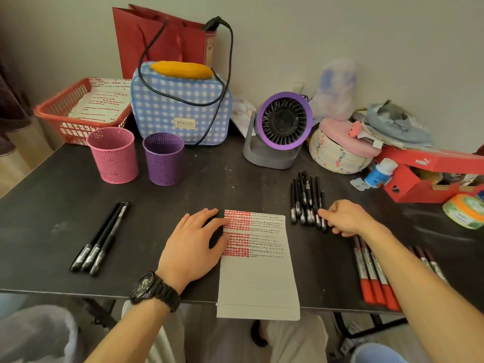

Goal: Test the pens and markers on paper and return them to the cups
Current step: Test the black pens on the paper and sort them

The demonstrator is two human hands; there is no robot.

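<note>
Pen selection: your left hand [192, 244], flat, steadies the paper [259, 279]; your right hand [345, 218] meets the black pens [305, 200], grip unclear. Next, lift one.

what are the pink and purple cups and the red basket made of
Pink cup and purple cup: probably painted metal mesh, judging by fine even perforations and thin walls; plastic is possible. Red basket: looks like moulded plastic, with thick lattice slats.

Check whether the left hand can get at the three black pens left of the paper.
Probably yes: the left hand rests on the paper's left edge, and nothing lies on the table between it and the three black pens.
</note>
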